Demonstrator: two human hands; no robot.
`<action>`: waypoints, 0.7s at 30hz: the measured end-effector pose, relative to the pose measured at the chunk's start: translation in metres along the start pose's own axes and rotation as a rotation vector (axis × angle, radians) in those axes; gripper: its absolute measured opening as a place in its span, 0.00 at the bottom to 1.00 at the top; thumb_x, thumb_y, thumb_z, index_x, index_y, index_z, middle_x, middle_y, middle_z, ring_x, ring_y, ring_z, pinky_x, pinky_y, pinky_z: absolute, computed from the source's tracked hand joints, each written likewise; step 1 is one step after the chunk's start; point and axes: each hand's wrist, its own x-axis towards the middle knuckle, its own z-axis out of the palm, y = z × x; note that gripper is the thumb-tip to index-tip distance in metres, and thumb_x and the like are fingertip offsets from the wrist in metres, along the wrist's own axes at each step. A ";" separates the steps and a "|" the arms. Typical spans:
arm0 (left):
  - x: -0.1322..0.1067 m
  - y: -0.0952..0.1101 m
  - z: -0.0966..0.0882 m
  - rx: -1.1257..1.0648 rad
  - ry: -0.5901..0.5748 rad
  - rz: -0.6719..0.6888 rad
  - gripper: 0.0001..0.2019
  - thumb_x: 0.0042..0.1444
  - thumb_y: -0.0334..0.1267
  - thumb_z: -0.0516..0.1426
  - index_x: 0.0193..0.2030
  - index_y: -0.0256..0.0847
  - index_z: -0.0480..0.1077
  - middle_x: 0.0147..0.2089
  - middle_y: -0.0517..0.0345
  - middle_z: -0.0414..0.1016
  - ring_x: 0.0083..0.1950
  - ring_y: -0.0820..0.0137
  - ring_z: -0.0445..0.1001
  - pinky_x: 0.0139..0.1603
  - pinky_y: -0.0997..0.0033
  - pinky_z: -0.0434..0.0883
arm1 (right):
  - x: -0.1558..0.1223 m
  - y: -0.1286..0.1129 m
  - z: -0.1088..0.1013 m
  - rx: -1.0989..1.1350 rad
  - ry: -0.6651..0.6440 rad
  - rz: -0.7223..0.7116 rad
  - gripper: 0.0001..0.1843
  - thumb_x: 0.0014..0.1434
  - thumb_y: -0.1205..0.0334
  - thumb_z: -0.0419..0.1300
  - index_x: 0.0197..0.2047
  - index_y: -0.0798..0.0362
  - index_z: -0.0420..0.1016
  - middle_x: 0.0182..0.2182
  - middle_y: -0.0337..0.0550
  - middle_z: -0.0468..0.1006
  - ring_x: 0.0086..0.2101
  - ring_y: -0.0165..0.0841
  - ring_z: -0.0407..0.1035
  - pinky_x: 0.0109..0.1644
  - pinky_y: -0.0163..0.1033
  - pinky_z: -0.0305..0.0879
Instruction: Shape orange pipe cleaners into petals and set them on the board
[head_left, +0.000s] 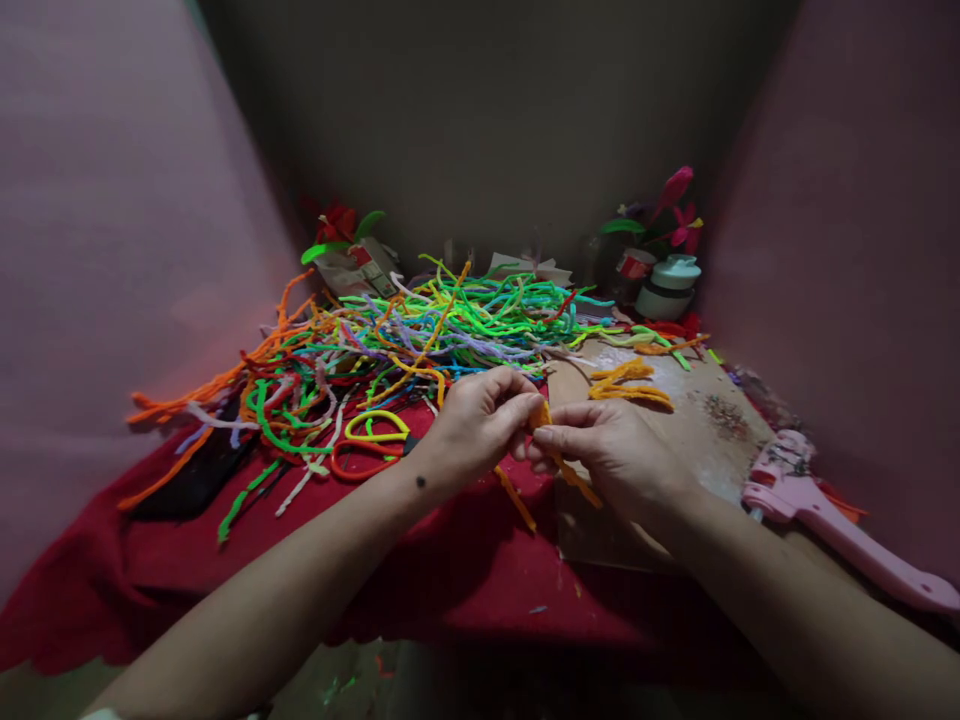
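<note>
Head view: both my hands meet over the near edge of the board, closed on one fuzzy orange stem (577,482). My left hand (487,415) pinches its upper end between thumb and fingers; my right hand (611,450) has thumb and fingertips nipped on it just below. I leave no gap that I can see, though my knuckles hide the exact contact. One length slants out beneath my right fingers, and another orange end (517,500) hangs below my left; I cannot tell whether they join.

As I judge it, this piece is partway shaped. Just beyond my right hand, folded orange stems (630,385) lie on the board, apparently done with for now. Plenty is left unworked: ahead and to the left of my grip spreads a tangled heap of loose stems (450,320), green, lilac, orange and red.

The cardboard-like board (615,530) lies under and right of my grip, scuffed and stained, on a red cloth (480,590). Left of my grip are scissors (375,438); well to the right, a pink glue gun (825,520). Far ahead stand a lidded jar (669,288) and pink flowers (679,195). Pinkish walls (97,200) flank me, with a dim grey wall (495,120) behind the heap.
</note>
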 end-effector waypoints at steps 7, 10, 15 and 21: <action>0.002 -0.007 0.000 0.267 0.073 0.126 0.07 0.51 0.34 0.54 0.26 0.34 0.69 0.21 0.62 0.68 0.21 0.79 0.65 0.22 0.80 0.61 | 0.002 0.003 0.003 -0.006 0.000 0.057 0.05 0.42 0.67 0.63 0.27 0.57 0.76 0.20 0.38 0.74 0.22 0.27 0.68 0.28 0.33 0.65; 0.003 -0.012 0.003 0.482 0.155 0.271 0.07 0.50 0.33 0.55 0.24 0.35 0.69 0.22 0.61 0.69 0.23 0.79 0.64 0.25 0.79 0.61 | 0.000 0.003 0.003 -0.076 0.006 0.069 0.06 0.43 0.69 0.60 0.28 0.56 0.75 0.18 0.37 0.73 0.19 0.27 0.66 0.23 0.32 0.62; 0.007 -0.012 -0.001 0.030 0.038 -0.021 0.11 0.50 0.44 0.56 0.27 0.38 0.63 0.18 0.68 0.62 0.15 0.82 0.57 0.17 0.81 0.54 | 0.003 0.004 0.001 0.112 0.065 -0.076 0.04 0.43 0.66 0.64 0.27 0.56 0.75 0.22 0.38 0.75 0.23 0.26 0.67 0.31 0.33 0.64; 0.001 -0.021 0.008 -0.241 -0.307 -0.281 0.10 0.48 0.41 0.58 0.31 0.36 0.65 0.16 0.67 0.61 0.13 0.82 0.54 0.14 0.82 0.48 | 0.014 0.011 -0.004 0.274 0.110 -0.141 0.08 0.40 0.64 0.67 0.27 0.56 0.76 0.23 0.38 0.75 0.23 0.28 0.67 0.29 0.34 0.63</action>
